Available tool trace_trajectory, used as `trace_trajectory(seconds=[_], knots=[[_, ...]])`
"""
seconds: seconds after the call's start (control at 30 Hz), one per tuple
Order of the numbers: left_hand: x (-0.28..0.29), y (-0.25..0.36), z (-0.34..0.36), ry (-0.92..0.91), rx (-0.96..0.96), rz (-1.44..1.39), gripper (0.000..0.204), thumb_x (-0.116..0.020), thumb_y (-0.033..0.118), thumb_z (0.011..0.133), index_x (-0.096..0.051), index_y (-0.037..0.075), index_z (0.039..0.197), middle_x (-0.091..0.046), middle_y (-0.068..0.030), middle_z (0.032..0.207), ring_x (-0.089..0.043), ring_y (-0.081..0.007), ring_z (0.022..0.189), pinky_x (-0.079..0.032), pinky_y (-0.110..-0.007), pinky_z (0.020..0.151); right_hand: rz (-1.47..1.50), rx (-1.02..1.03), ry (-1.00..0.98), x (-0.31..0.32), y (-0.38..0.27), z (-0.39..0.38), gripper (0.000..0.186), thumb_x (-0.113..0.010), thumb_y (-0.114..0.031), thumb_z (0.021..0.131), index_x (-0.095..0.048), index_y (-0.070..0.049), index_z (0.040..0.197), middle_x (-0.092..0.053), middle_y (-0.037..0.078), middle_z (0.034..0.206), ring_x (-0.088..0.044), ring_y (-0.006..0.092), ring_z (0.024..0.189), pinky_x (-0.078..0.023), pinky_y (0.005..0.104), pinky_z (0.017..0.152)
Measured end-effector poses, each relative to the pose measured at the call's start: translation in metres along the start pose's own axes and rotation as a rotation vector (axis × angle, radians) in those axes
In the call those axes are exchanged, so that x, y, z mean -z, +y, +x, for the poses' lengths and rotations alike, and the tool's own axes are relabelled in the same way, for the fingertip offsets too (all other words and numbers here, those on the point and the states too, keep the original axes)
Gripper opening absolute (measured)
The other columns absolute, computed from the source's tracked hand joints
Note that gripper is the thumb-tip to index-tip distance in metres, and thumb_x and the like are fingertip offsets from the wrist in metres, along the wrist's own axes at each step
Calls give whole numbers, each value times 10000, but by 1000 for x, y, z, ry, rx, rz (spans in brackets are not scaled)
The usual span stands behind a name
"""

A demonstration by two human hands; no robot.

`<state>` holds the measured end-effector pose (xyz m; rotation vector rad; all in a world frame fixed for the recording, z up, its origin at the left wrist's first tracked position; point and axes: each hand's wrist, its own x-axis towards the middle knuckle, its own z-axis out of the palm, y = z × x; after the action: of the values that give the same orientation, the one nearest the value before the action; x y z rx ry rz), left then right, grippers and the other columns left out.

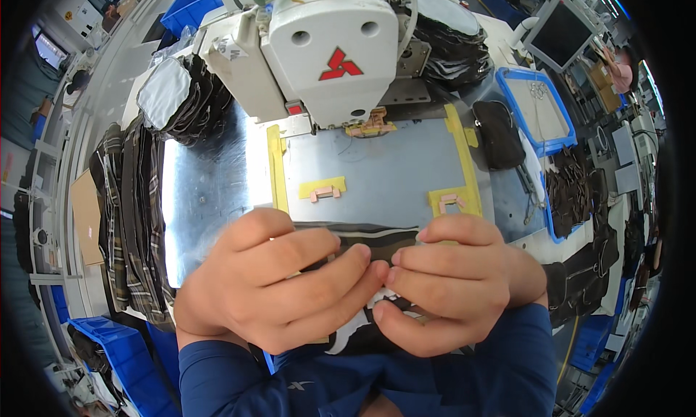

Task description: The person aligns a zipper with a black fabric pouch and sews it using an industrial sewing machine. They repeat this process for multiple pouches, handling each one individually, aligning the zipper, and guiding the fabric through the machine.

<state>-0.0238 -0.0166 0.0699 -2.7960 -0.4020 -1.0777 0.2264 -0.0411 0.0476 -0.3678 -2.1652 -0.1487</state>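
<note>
Cloth, dark with brown bands: one piece, at the near side of the desk, between both hands. Left hand: fingers curled narrow, pinching the cloth. Right hand: likewise, fingertips just beside the left's.

Surroundings, by clock from the cloth: white sewing-machine head, between eleven and twelve, overhanging the far part of the desk; dark stack with pale top, ten; plaid fabric strips, nine; blue bin, eight; second dark stack, between twelve and one; black pouch and blue-rimmed tray, between one and two.

Hidden: most of the cloth, behind the fingers; both thumbs' grip (no clear sight of either); the needle area, obscured under the machine head. A black-and-white patch showed below the hands; whether it belonged to the cloth could not be told. Cut off: the machine's top, at the upper edge.
</note>
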Motion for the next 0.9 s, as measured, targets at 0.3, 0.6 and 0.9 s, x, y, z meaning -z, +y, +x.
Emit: trace_trajectory(seconds=[0.3,0.6,0.9], knots=[[-10,0,-6,54,-36,-130,178,-775,76,810,-781,25,981,-757,-121,1080,-747,-232,951,-589,-290,665,7,15,-36,-1,-4,-2,164,-796,-161,781,-738,-224,921,-719,-8,910,-693,167,795,-500,339,772],[-17,-3,-7,110,14,-286,177,-868,10,779,-774,29,928,-792,-161,1100,-810,-283,890,-642,-336,660,-26,6,23,0,0,-1,150,-783,-138,791,-747,-182,930,-710,13,889,-685,170,777,-504,335,724],[-34,-14,2,66,301,-801,385,-923,134,833,-764,-16,1150,-794,-180,1029,-782,-320,944,-627,-399,843,100,-221,98,1,14,-4,223,-783,-85,785,-763,-25,999,-704,91,847,-665,224,698,-503,341,613]])
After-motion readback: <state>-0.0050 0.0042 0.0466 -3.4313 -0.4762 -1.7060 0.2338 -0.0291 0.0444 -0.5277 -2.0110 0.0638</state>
